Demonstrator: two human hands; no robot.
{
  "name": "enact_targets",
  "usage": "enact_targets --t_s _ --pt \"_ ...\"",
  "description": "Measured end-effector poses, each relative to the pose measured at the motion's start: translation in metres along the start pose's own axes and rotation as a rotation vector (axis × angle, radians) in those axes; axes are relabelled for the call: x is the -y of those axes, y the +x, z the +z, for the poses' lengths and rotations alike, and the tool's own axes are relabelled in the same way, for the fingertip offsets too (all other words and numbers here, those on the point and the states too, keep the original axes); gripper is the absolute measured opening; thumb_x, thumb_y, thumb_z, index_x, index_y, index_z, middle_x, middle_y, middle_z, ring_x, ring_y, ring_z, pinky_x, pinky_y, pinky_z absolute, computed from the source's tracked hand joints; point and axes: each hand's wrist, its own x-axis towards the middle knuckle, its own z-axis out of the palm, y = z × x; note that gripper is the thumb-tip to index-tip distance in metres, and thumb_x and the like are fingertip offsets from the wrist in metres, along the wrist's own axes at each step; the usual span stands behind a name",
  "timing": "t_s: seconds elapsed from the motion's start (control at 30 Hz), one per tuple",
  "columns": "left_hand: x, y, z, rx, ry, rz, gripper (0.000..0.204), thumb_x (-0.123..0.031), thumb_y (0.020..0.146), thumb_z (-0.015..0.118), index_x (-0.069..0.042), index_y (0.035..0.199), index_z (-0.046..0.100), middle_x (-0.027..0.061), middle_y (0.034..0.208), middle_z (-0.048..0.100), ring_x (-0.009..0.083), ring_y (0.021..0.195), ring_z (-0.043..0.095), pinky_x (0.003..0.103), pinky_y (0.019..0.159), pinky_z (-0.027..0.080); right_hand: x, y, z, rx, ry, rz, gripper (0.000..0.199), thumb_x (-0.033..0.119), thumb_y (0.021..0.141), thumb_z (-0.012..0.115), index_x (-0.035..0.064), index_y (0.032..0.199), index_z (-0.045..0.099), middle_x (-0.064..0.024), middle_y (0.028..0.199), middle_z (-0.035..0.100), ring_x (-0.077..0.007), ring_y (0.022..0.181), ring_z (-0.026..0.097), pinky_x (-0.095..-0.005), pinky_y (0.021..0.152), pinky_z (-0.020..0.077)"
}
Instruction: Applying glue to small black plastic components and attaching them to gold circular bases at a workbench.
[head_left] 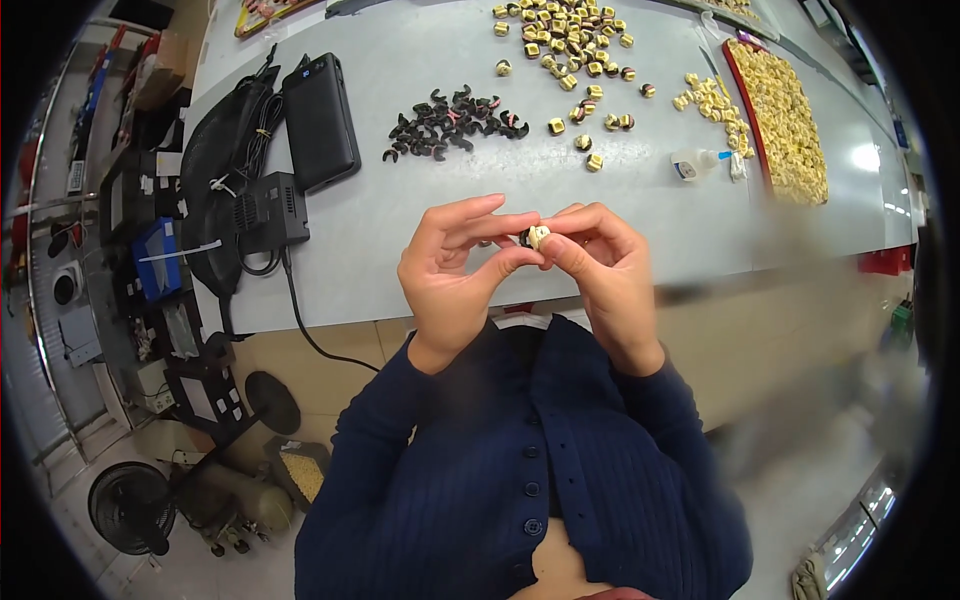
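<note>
In front of my chest, both hands meet at a small cream-coloured piece (541,236) with a black curved part (524,239) on its left side. My left hand (442,275) pinches the black side between thumb and fingers. The cream side is pinched by my right hand (618,285); its fingertips partly cover the piece. Ahead lies a loose heap of black curved parts (455,125), a few with pink on them. Right of that heap are many cream blocks with dark bands (575,45), some strayed toward me. Plain cream pieces (715,103) lie farther right.
A red-rimmed tray (748,105) full of cream pieces stands at the right, beside a small clear bottle (690,165) with a blue tip. On the left of the grey table (380,235) are a black power bank (320,125), a black adapter (272,212) and coiled cables.
</note>
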Motion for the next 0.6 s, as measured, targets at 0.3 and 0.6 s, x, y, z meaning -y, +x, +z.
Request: enact_targets --t_s 0.3,0.6 --pt "0.0 -0.002 0.011 -0.122 -0.166 -0.104 0.048 0.006 0.075 0.076 0.002 0.117 0.055 0.019 0.098 0.071 0.0231 0.095 0.068 0.032 0.081 0.053 0.003 -0.001 -0.003 0.042 0.188 0.121 0.017 0.004 0.089 0.066 -0.004 0.102 0.061 -0.0122 0.096 0.066 -0.0151 0.082 0.061 -0.0279 0.077 0.0502" --pt "0.005 -0.007 -0.003 -0.019 0.009 0.082 0.048 0.0 0.068 0.082 0.001 0.112 0.063 0.0168 0.096 0.072 0.0147 0.079 0.061 0.029 0.078 0.048 0.013 -0.001 -0.016 0.127 0.157 0.268 0.012 0.003 0.084 0.071 -0.0029 0.094 0.067 -0.0089 0.088 0.069 -0.0127 0.078 0.063 -0.0252 0.07 0.0511"
